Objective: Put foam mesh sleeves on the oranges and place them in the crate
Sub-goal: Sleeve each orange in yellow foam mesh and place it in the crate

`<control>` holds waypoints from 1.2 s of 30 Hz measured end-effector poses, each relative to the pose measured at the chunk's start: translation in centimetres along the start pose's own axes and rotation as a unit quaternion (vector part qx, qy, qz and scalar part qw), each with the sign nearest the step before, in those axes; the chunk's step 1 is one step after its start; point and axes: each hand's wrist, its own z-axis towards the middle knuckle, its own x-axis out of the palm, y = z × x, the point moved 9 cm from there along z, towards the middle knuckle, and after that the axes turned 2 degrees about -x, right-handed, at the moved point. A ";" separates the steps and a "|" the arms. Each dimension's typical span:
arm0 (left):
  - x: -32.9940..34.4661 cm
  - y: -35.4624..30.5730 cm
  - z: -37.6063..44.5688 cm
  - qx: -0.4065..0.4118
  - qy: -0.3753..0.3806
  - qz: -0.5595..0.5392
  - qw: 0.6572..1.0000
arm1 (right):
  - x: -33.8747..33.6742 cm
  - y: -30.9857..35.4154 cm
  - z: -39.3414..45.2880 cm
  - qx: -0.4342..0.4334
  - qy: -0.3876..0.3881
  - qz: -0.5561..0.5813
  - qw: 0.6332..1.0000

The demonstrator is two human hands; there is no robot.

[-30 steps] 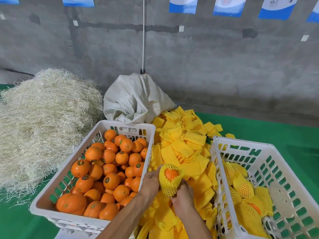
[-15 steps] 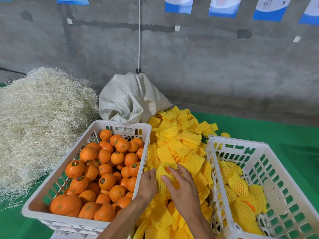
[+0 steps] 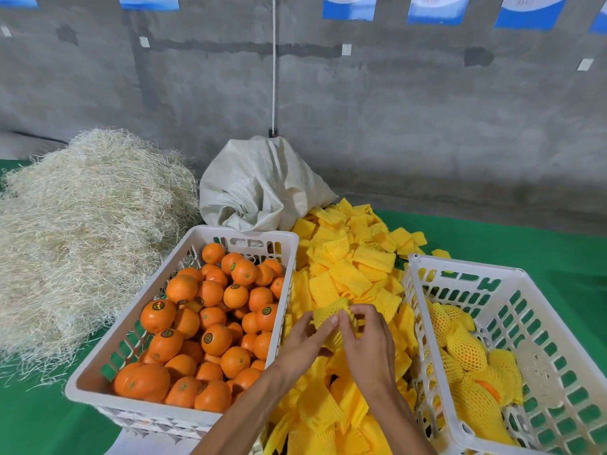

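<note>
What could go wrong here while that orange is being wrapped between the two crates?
Both hands, left and right, pinch the sleeved orange above the loose sleeve pile, not above the right crate. If it slips, it could sink among sleeves of the same yellow and be hard to spot. The mesh might also bunch and leave fruit bare.

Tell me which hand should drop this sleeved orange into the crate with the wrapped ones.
Probably the right hand. It already grips the sleeved orange and is nearer the right crate of wrapped fruit; the left hand would have to reach across.
</note>
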 end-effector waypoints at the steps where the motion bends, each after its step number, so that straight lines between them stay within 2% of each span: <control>1: -0.2 -0.4 0.0 0.021 -0.007 -0.016 1.000 | 0.0 -0.2 0.1 0.010 0.007 0.014 1.000; 3: 0.2 -1.0 -0.1 0.062 0.002 -0.038 0.997 | 0.2 -0.7 0.4 0.028 0.027 0.053 0.998; 5: 0.3 -1.8 -0.7 0.076 -0.002 -0.056 0.996 | 0.7 -1.7 0.5 0.084 0.055 0.131 0.986; 7: -0.4 -1.6 -0.5 0.060 -0.040 -0.048 0.996 | 1.6 -2.9 0.5 0.165 0.079 0.257 0.949; 9: -1.0 -1.2 -0.2 0.044 -0.066 -0.033 0.996 | 2.1 -3.8 0.6 0.207 0.106 0.318 0.919; 11: -1.1 -0.9 0.1 0.046 -0.069 -0.018 0.996 | 2.2 -4.4 0.6 0.207 0.134 0.286 0.926; 13: -1.2 -0.8 0.1 0.049 -0.065 -0.003 0.997 | 1.7 -5.0 0.6 0.176 0.143 0.184 0.957; 15: -1.1 -0.8 -0.1 0.051 -0.062 0.019 0.997 | 2.0 -5.4 0.3 0.147 0.165 0.123 0.967; 18: -1.1 -1.1 -0.4 0.069 -0.068 0.069 0.993 | 3.0 -5.9 -0.2 0.156 0.189 0.142 0.959; 22: -1.4 -1.0 -0.6 0.081 -0.085 0.120 0.986 | 3.7 -7.4 -0.5 0.200 0.167 0.169 0.950; 26: -1.5 -2.6 -1.5 0.138 -0.086 0.056 0.985 | 3.8 -8.0 -0.7 0.215 0.149 0.237 0.936; 30: -1.8 -3.2 -1.5 0.144 -0.092 0.024 0.985 | 4.2 -7.1 -0.8 0.169 0.191 0.288 0.923; 32: -1.8 -3.3 -1.5 0.127 -0.088 0.006 0.988 | 3.5 -6.2 -0.9 0.148 0.186 0.304 0.923; 34: -1.1 -3.4 -1.7 0.118 -0.058 0.009 0.991 | 2.7 -6.4 -0.8 0.181 0.147 0.292 0.927; 36: -0.2 -3.6 -2.1 0.139 -0.036 0.067 0.987 | 1.5 -6.9 -0.8 0.225 0.125 0.222 0.940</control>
